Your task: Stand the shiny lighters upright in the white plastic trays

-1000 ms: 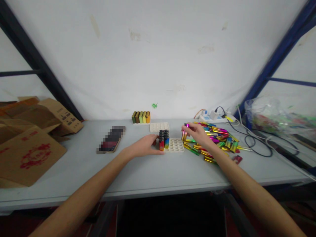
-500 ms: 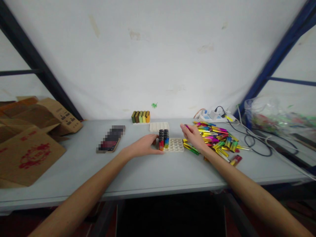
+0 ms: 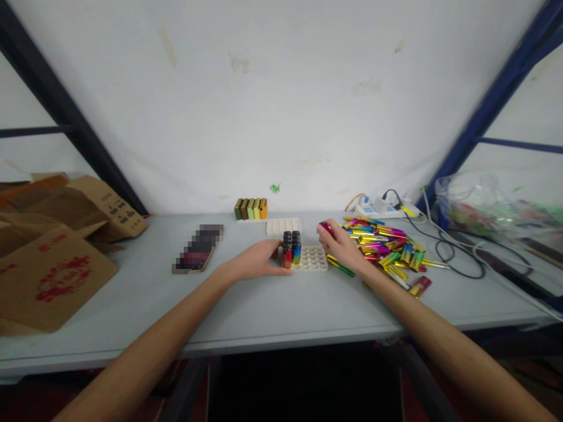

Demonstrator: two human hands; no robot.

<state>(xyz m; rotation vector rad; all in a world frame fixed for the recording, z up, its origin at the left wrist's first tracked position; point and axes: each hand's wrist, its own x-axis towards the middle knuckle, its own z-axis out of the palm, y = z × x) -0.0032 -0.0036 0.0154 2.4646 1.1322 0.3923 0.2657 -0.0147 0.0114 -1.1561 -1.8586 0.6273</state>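
Note:
My left hand (image 3: 255, 259) wraps around the left end of a white tray (image 3: 314, 259) with round holes, thumb along its front and fingers behind. At that end stand upright lighters with black tops (image 3: 292, 251), red and blue ones facing me; the hand partly hides the leftmost. My right hand (image 3: 341, 243) is closed on a shiny purple lighter (image 3: 326, 226), raised just right of the tray and over the edge of a loose pile of metallic-coloured lighters (image 3: 389, 249). The tray's right part shows bare holes.
Behind the tray lie a second white tray (image 3: 284, 226) and a block of standing yellow and green lighters (image 3: 250, 209). A phone (image 3: 199, 249) and cardboard boxes (image 3: 61, 275) are at left. A power strip (image 3: 380, 208), cables (image 3: 444, 246) and plastic bags (image 3: 479, 202) occupy the right.
My right hand has shifted slightly left towards the tray, and the purple lighter in its fingers shows more. My left hand stays in place at the tray.

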